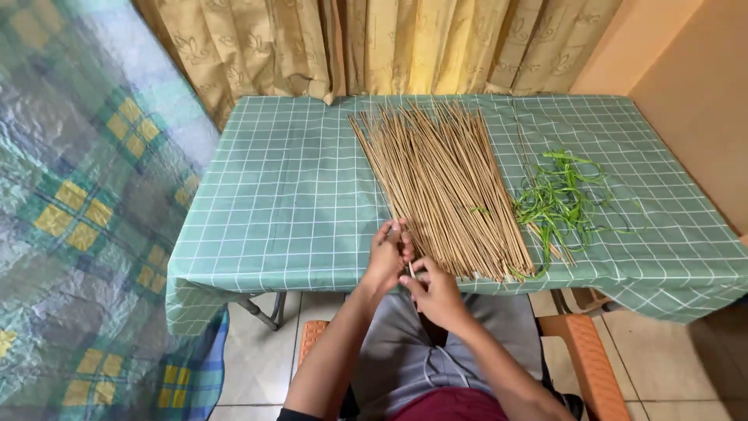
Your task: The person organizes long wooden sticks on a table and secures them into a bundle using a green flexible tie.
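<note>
At table's near edge, left hand [387,253] and right hand [434,290] both pinch one thin stick [410,267], fingers curled shut round it. Stick sits just beside the tan stick pile [444,187] on the green checked tablecloth [288,195]; green leaf strips [557,199] lie right of pile.

Thin tan stick [411,263], straight and slender, pinched at its near end between the left hand [387,256] and right hand [436,292] at the table's front edge. It lies along the left margin of a fanned pile of similar tan sticks [448,183], its far part merging with them, so its full length cannot be told
</note>
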